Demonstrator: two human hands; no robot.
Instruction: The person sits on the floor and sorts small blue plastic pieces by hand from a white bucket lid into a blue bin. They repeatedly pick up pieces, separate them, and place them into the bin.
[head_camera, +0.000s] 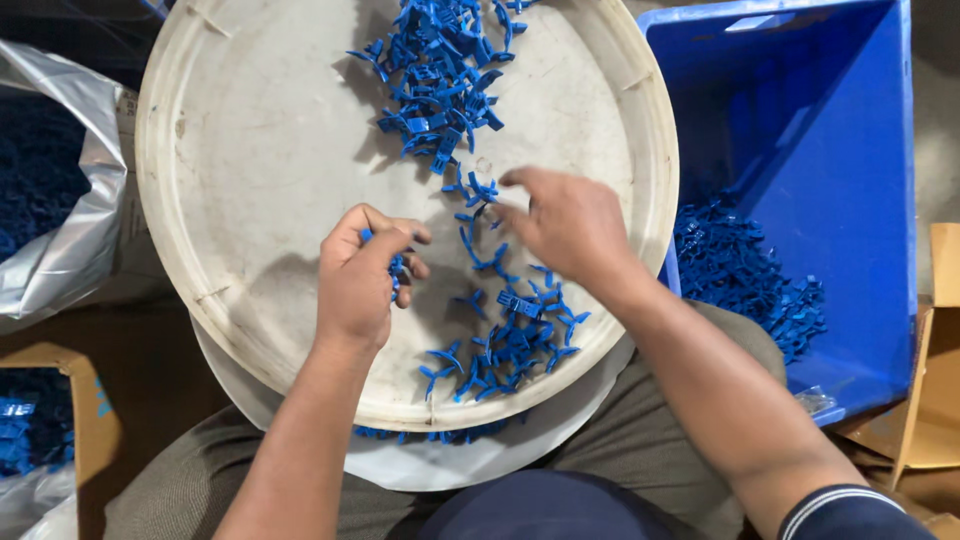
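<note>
Head view looks straight down on two bare hands over a round white tray. Fingers (400, 262) of the left hand (358, 275) are curled shut around a small bunch of blue plastic clips (394, 266), only a sliver of blue showing between thumb and knuckles; the fist rests on the tray, so the gathered pieces stay bundled and do not scatter. The right hand (568, 228) hovers just beside it, palm down, its fingertips (512, 180) loosely spread and reaching toward a few loose clips (478, 192) near the tray's middle. Whether they pinch one I cannot tell, since the hand hides its own underside.

Outward from the hands, the white tray (250, 150) sits on the person's lap, which keeps the parts within easy reach of both hands. One heap of clips (445, 70) lies toward its far edge and a thinner scatter (510, 345) lies near the wrists, the two apart as if sorted. On the right stands a blue crate (830, 150) with more such clips piled in its near corner. On the left, a silvery bag (70, 220) lies open with blue parts inside, and a cardboard box (85, 410) holds others.
</note>
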